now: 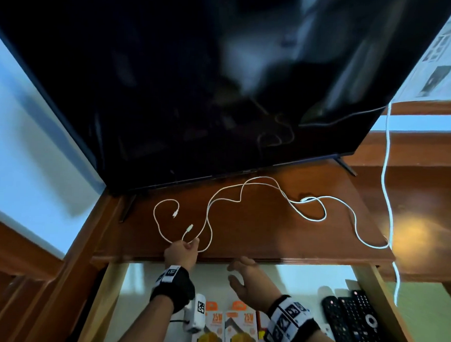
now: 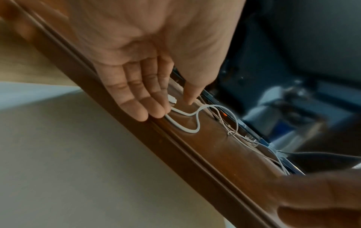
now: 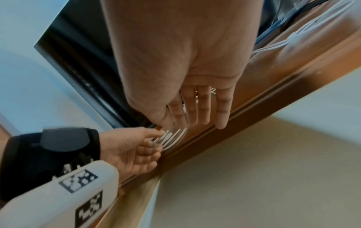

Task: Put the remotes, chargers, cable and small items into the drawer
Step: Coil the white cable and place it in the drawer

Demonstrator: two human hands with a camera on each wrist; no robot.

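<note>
A thin white cable (image 1: 210, 203) snakes over the wooden TV stand top (image 1: 255, 230). My left hand (image 1: 188, 245) reaches over the stand's front edge. Its nearly straight fingers lie on a loop of that cable, and the thumb is a little apart. In the left wrist view a white connector (image 2: 172, 99) sits between the fingers (image 2: 154, 108) and the thumb. My right hand (image 1: 239, 269) hovers with fingers spread, holding nothing, over the open drawer (image 1: 368, 286) just below the stand edge. Black remotes (image 1: 349, 321) and orange-white charger boxes (image 1: 242, 325) lie in the drawer.
A large dark TV (image 1: 196, 93) stands on the stand, its foot (image 1: 127, 205) near the left corner. A thicker white cable (image 1: 320, 217) loops on the right of the top and runs up the wall at the right. Brown wood shelves flank the stand.
</note>
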